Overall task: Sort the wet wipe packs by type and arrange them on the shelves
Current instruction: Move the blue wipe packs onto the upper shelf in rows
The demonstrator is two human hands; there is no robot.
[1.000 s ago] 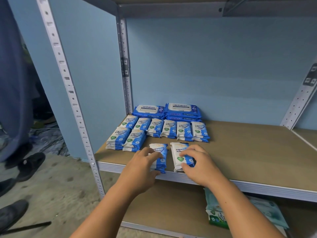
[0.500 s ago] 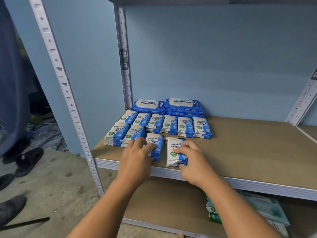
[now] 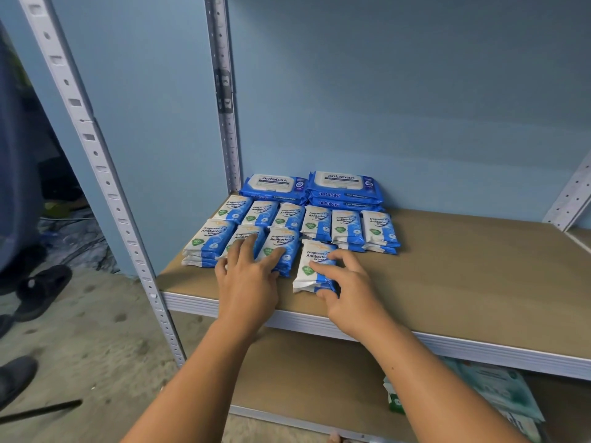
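Right hand (image 3: 348, 289) grasping lone small antibacterial wipe pack (image 3: 311, 266): fingers on top, thumb at near edge. Pack lies flat on shelf board (image 3: 447, 266), just right of front row. Left hand (image 3: 249, 276) unclenched, straight fingers pressing front-row packs (image 3: 281, 243) (second and third stacks). Antabax packs (image 3: 342, 187) stacked at back wall.

- Soft, even, cool light; the wall (image 3: 399, 107) darkens toward the top.
- Faint shadows beside the wet wipe packs (image 3: 348, 230) (edges soft).
- Wide-angle bend bows the shelf post (image 3: 99, 174) at the left edge.
- Small print on them slightly blurred.
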